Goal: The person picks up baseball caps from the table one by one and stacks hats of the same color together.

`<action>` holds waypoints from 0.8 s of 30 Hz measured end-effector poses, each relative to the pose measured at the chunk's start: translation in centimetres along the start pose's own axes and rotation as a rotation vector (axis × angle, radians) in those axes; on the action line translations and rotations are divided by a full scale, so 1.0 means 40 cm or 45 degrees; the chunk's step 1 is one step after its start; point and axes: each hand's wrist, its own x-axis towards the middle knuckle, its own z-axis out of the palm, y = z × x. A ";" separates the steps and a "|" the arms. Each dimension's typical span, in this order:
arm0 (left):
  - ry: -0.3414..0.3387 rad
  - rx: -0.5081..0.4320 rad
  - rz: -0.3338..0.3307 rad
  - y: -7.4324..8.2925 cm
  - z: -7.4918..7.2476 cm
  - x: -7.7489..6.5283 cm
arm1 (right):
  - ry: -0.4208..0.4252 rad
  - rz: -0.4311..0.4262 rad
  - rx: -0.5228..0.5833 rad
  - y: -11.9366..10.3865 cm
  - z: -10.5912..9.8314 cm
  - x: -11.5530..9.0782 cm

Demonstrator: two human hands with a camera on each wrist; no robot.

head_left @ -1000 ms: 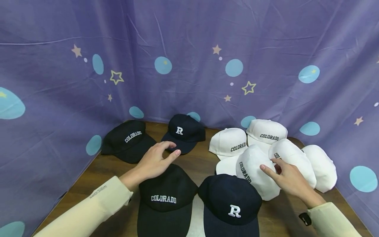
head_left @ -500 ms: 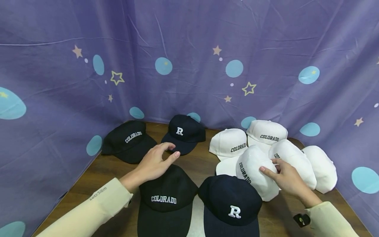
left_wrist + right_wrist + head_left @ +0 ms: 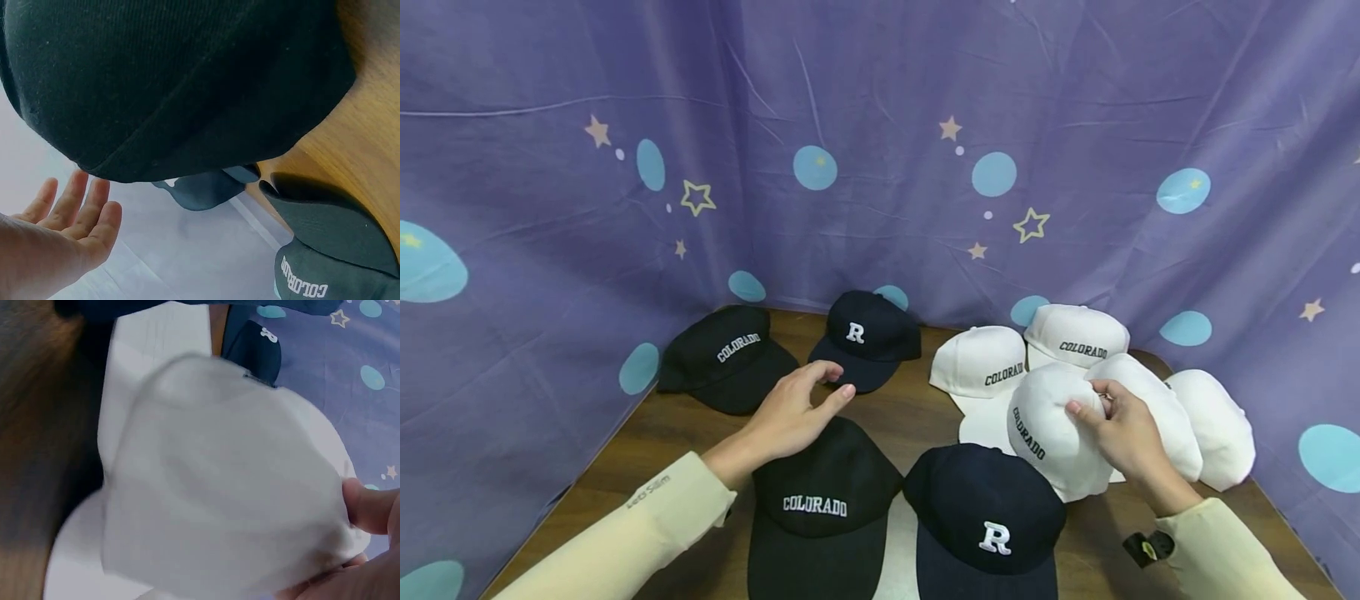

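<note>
My right hand [image 3: 1123, 433] pinches the crown of a white COLORADO cap [image 3: 1056, 425] between thumb and fingers. In the right wrist view the cap's pale crown [image 3: 231, 481] fills the middle, slightly blurred, with the thumb [image 3: 372, 506] on its top. My left hand [image 3: 797, 408] holds nothing, its fingers spread loosely by the top of a black COLORADO cap [image 3: 827, 479]. From the left wrist, that black crown [image 3: 175, 81] looms above the relaxed fingers. Beside it lies a navy R cap [image 3: 985, 508], partly in front of the white cap.
Several other white caps [image 3: 977, 358] cluster at the right. A black COLORADO cap [image 3: 715, 358] and a navy R cap [image 3: 872, 333] sit at the back left of the wooden table [image 3: 917, 400]. A purple patterned curtain [image 3: 880, 100] hangs behind.
My right hand has closed its pinch on the white cap and raised it slightly, tilting the crown and drawing its brim rightward. My left hand stays almost still.
</note>
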 end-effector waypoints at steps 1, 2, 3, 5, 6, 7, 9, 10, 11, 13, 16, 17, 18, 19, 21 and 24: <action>0.002 0.000 0.001 0.000 0.000 0.000 | 0.023 -0.015 0.021 -0.003 -0.001 0.002; 0.004 0.002 0.003 -0.001 0.000 0.000 | 0.052 -0.035 0.036 -0.007 -0.003 0.003; 0.007 0.004 0.004 -0.001 0.000 0.000 | 0.077 -0.059 0.046 -0.010 -0.005 0.005; 0.007 0.004 0.003 -0.001 -0.001 0.001 | 0.125 -0.124 0.058 -0.016 -0.010 0.007; 0.007 0.004 0.002 -0.001 -0.001 0.001 | 0.151 -0.162 0.056 -0.020 -0.014 0.007; 0.007 0.003 0.001 -0.001 -0.001 0.001 | 0.175 -0.197 0.042 -0.024 -0.017 0.007; 0.007 0.003 0.000 -0.002 -0.002 0.001 | 0.220 -0.261 0.011 -0.030 -0.025 0.008; 0.006 0.001 -0.001 -0.002 -0.002 0.001 | 0.246 -0.295 -0.011 -0.034 -0.029 0.008; 0.004 -0.001 -0.001 -0.002 -0.003 0.001 | 0.272 -0.325 -0.031 -0.037 -0.033 0.008; 0.000 -0.004 -0.001 -0.003 -0.003 0.001 | 0.321 -0.375 -0.057 -0.044 -0.043 0.008; -0.003 -0.015 0.006 -0.004 -0.004 0.002 | 0.381 -0.427 -0.081 -0.051 -0.059 0.009; -0.003 -0.019 0.008 -0.004 -0.005 0.002 | 0.394 -0.436 -0.084 -0.053 -0.065 0.010; -0.002 -0.022 0.011 -0.004 -0.005 0.002 | 0.404 -0.444 -0.089 -0.054 -0.071 0.010; 0.000 -0.025 0.015 -0.004 -0.005 0.002 | 0.413 -0.451 -0.093 -0.055 -0.076 0.011; 0.004 -0.030 0.021 -0.004 -0.006 0.001 | 0.427 -0.456 -0.096 -0.056 -0.087 0.010; 0.006 -0.041 0.028 -0.004 -0.008 -0.002 | 0.443 -0.457 -0.093 -0.055 -0.102 0.009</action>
